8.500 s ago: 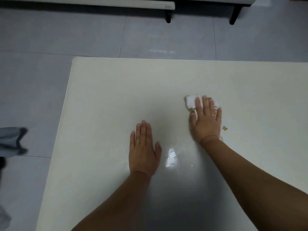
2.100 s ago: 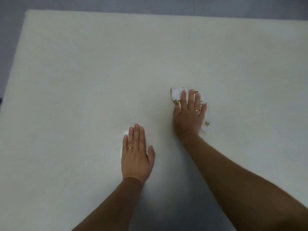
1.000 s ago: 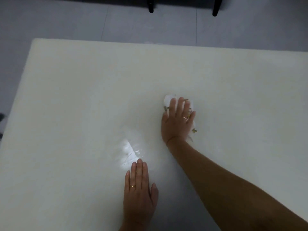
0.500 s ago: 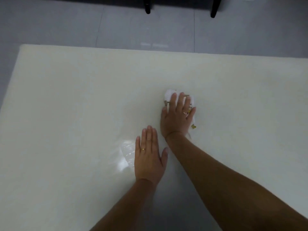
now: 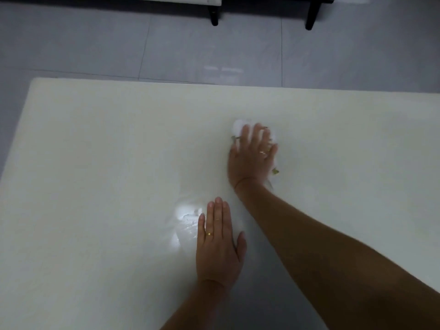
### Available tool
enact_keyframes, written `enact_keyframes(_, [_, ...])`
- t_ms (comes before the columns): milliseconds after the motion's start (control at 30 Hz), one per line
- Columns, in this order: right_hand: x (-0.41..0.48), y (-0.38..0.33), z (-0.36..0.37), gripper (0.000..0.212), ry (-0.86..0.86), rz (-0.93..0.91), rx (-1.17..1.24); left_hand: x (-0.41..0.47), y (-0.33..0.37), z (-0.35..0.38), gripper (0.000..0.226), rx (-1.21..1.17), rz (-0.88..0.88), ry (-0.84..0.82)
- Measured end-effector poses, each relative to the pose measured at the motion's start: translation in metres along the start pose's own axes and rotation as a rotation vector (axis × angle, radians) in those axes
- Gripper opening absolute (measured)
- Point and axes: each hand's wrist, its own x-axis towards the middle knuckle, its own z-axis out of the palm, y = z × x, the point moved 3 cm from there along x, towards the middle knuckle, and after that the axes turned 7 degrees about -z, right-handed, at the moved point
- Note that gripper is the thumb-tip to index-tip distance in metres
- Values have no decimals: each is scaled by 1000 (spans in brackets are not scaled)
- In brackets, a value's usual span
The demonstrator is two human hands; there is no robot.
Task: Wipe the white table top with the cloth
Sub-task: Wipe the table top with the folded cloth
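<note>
Cloth (image 5: 238, 126) sits bunched under the right hand (image 5: 250, 160), just beyond and to the right of the left hand (image 5: 217, 248) on the white table top (image 5: 107, 151). Both hands lie flat with straight fingers, gripping nothing. The cloth looks soft, light and floppy, so I'd press a palm on its middle. No containers in view.

A white bench (image 5: 119, 163) seen from above. The right hand (image 5: 250, 158) presses flat on a white cloth (image 5: 238, 126), fingers (image 5: 256, 134) straight. The left hand (image 5: 217, 246) lies flat nearer the viewer, beside a bright glare patch (image 5: 184, 210). Grey tiled floor (image 5: 95, 44) lies beyond.
</note>
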Motion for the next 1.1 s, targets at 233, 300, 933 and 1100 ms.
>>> enact_keyframes(233, [36, 42, -8, 55, 30, -502, -146, 0, -2, 2, 68, -50, 17, 18])
enact_keyframes(300, [54, 57, -16, 55, 21, -268, -103, 3, 1, 1, 68, -85, 29, 30])
enact_keyframes(933, [113, 104, -31, 56, 53, 135, -48, 48, 36, 7, 69, -73, 53, 26])
enact_keyframes(1100, [100, 37, -19, 58, 7, -163, -63, 47, 37, 5, 67, -52, 61, 35])
